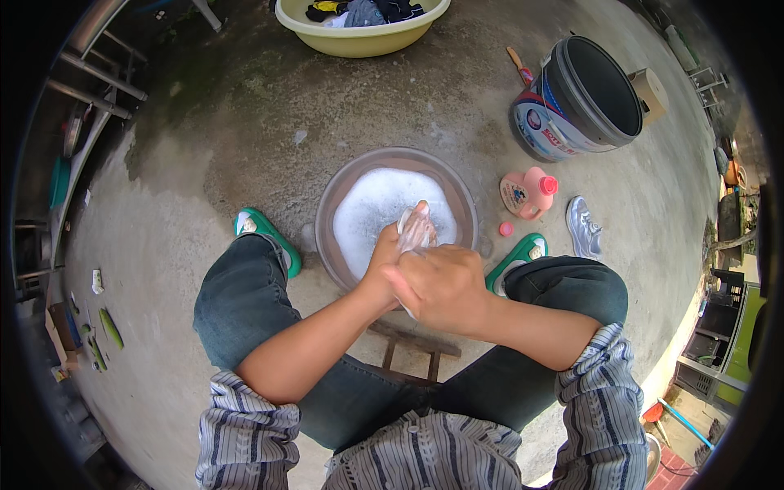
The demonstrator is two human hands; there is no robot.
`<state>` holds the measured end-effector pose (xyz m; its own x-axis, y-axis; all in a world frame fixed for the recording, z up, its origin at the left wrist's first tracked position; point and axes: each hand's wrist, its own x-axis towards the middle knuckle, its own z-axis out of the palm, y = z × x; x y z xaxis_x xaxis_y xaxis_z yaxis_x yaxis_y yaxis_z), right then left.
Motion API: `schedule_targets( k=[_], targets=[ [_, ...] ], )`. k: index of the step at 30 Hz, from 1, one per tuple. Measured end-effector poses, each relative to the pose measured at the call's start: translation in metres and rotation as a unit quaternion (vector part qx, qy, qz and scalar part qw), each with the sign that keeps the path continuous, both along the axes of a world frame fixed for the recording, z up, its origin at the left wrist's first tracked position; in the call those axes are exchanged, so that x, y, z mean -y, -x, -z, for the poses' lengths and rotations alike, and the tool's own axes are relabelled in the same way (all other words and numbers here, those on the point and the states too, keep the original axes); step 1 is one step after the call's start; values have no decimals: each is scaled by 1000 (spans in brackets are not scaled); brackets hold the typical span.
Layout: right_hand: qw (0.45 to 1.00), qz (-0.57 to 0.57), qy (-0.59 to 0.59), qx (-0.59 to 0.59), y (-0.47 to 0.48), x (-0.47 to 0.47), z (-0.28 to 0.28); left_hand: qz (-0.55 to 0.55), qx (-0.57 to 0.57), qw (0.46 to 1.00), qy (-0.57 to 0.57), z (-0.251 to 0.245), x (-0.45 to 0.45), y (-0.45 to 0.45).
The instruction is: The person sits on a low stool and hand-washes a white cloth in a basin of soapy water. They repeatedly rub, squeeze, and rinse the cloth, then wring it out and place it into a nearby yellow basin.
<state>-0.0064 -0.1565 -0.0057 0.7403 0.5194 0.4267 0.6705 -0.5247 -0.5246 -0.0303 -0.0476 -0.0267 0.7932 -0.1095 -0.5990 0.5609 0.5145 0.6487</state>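
My left hand (384, 260) and my right hand (450, 285) are pressed together above the near side of a round grey-brown basin (326, 214). White suds (380, 202) fill much of the basin and hide what lies beneath. My right hand is curled against my left. Something wet, whitish and thin (415, 231) covers the fingers between them; whether it is soapy cloth or only lather cannot be told. A little white also shows under my right hand. To the basin's right stands a pink detergent jug (528, 195) with a handle. A small pink cap (506, 229) lies near it.
A grey sneaker (584, 228) lies right of the jug. Behind it stand a large paint bucket (542, 125) and a brush (519, 66). A pale yellow tub (361, 40) of clothes is ahead. My feet wear green slippers (291, 260). Cucumber-like vegetables (111, 328) lie left.
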Motion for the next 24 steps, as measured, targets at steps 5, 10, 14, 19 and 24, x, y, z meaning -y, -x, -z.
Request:
schedule_targets(
  k=[5, 10, 14, 19, 24],
  targets=[
    [978, 175, 100, -51, -14, 1, 0, -1, 10, 1000, -12, -3, -6, -3],
    [996, -25, 22, 77, -4, -3, -8, 10, -14, 1000, 5, -7, -7, -3],
    [988, 142, 41, -32, -14, -3, -4, 4, 60, 996, -70, -7, -1, 0],
    [999, 30, 35, 12, -12, 0, -1, -4, -26, 999, 18, -6, -2, -2],
    [1000, 3, 2, 21, -4, -5, -10, -32, -14, 999, 42, -13, -2, -3]
  ],
)
